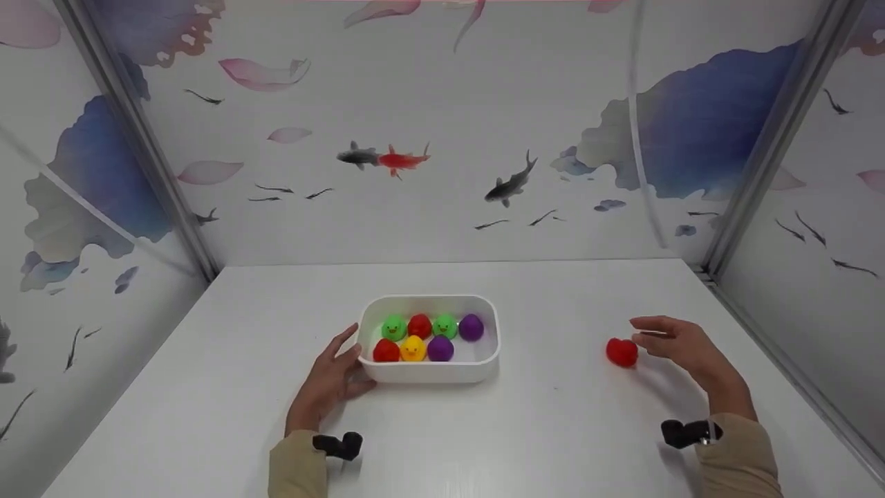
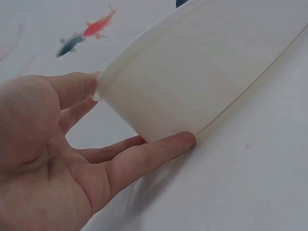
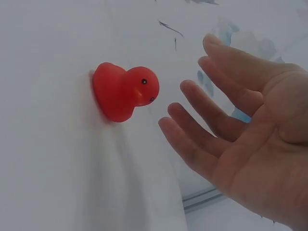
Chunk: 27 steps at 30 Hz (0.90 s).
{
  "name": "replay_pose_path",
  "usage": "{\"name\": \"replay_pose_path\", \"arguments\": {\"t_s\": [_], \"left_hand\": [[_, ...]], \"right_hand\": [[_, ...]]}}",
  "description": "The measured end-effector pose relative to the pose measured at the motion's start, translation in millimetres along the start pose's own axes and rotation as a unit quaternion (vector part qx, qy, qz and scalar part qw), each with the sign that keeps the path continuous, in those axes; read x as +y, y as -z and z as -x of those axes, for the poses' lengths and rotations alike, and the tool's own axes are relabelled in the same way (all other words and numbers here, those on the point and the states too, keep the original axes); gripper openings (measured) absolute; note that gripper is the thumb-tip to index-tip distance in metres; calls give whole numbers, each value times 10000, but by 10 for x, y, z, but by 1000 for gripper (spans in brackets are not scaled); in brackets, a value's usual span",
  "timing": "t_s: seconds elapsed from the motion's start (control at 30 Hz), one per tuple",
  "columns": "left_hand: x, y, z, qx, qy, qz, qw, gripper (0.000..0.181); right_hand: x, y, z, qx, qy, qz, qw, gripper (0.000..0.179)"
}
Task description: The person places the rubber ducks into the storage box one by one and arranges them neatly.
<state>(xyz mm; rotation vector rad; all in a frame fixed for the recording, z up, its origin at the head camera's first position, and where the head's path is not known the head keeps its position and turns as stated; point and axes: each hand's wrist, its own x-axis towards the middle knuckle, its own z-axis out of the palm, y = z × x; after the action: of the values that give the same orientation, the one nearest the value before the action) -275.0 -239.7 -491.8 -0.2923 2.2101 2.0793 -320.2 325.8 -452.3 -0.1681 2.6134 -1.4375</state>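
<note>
Several coloured rubber ducks lie inside a white bin (image 1: pixel 429 373): red, green, yellow and purple. My left hand (image 1: pixel 332 380) holds the bin at its near left corner. In the left wrist view, one fingertip (image 2: pixel 185 139) lies low on the wall and others touch the rim. A single red rubber duck (image 1: pixel 621 353) rests on the table to the right of the bin. Beside that duck, my right hand (image 1: pixel 681 346) hovers with spread, slightly bent fingers. The right wrist view shows a gap between the fingers (image 3: pixel 187 144) and the red duck.
A white table (image 1: pixel 525 436) bears everything. White panels (image 1: pixel 442 90) with painted fish and petals enclose its back and sides. Metal posts (image 1: pixel 767 138) stand at the back corners. Each wrist carries a small black camera (image 1: pixel 339 446).
</note>
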Motion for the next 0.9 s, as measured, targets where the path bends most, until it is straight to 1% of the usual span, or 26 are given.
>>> {"name": "replay_pose_path", "arguments": {"t_s": [0.13, 0.27, 0.47, 0.57, 0.7, 0.83, 0.9], "left_hand": [[1, -6, -2, -34, 19, 52, 10000, 56], [5, 8, -7, 0, 8, 57, 10000, 55], [-8, 7, -4, -23, 24, 47, 10000, 56], [-7, -5, -16, -40, 32, 104, 9999, 55], [-2, -14, -19, -63, -2, 101, 9999, 55], [-11, 0, -7, -22, -25, 82, 10000, 55], [-19, 2, -10, 8, -20, 92, 10000, 54]], "right_hand": [[64, -24, -21, -52, -38, -10, 10000, 66], [97, -55, -53, -202, -24, -36, 9998, 60], [164, -106, -72, -421, -142, -26, 9990, 60], [193, -118, -74, -440, -166, -50, 9989, 61], [174, -138, -60, -394, -367, -17, 9985, 57], [137, -168, -78, -383, -564, 84, 9976, 53], [137, -172, -90, -385, -597, 109, 9974, 52]]}}
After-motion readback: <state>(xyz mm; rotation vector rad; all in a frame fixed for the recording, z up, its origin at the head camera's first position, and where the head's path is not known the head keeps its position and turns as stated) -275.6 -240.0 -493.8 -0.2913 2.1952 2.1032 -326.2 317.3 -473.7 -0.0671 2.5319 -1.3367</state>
